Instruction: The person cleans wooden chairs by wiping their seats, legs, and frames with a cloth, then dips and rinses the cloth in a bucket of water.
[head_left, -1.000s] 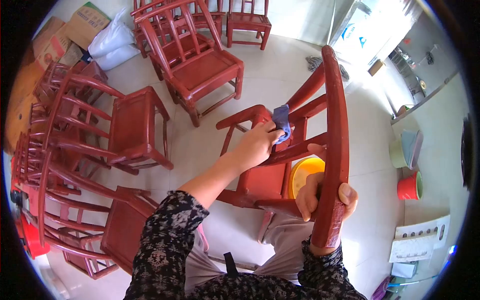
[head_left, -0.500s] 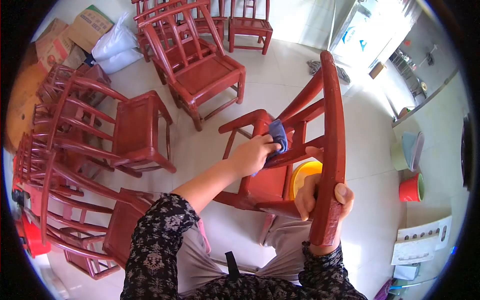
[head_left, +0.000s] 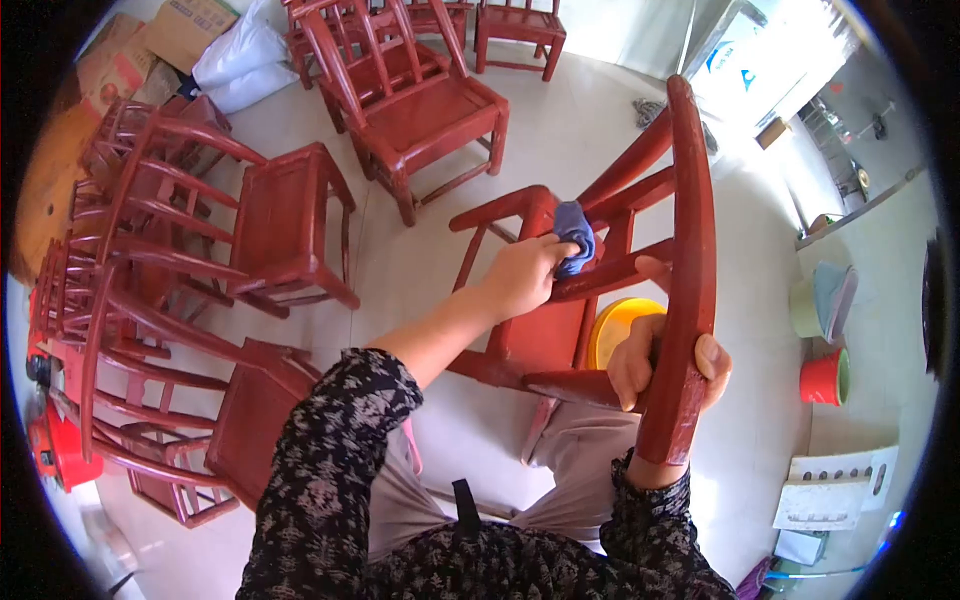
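Observation:
A red wooden chair (head_left: 694, 230) is tipped in front of me, its top rail running up close on the right side. My left hand (head_left: 530, 272) is closed on a crumpled blue cloth (head_left: 573, 230), which lies against the slats of the backrest near the seat (head_left: 540, 340). Lower on the right, my right hand (head_left: 640, 365) wraps round the chair's back, fingers on one side and thumb on the other. Behind the chair, a yellow round container (head_left: 620, 325) shows in part.
Several red chairs stand along the left, such as this chair (head_left: 280, 215), and another chair (head_left: 425, 120) stands ahead. Cardboard boxes (head_left: 185, 30) and a white sack (head_left: 240, 60) fill the far left corner. A red bucket (head_left: 822, 378) and a white rack (head_left: 825, 490) stand at right.
The cloth and my left hand have shifted slightly up along the backrest, bunching the cloth. My view has tilted a little, and my right hand keeps its hold on the chair.

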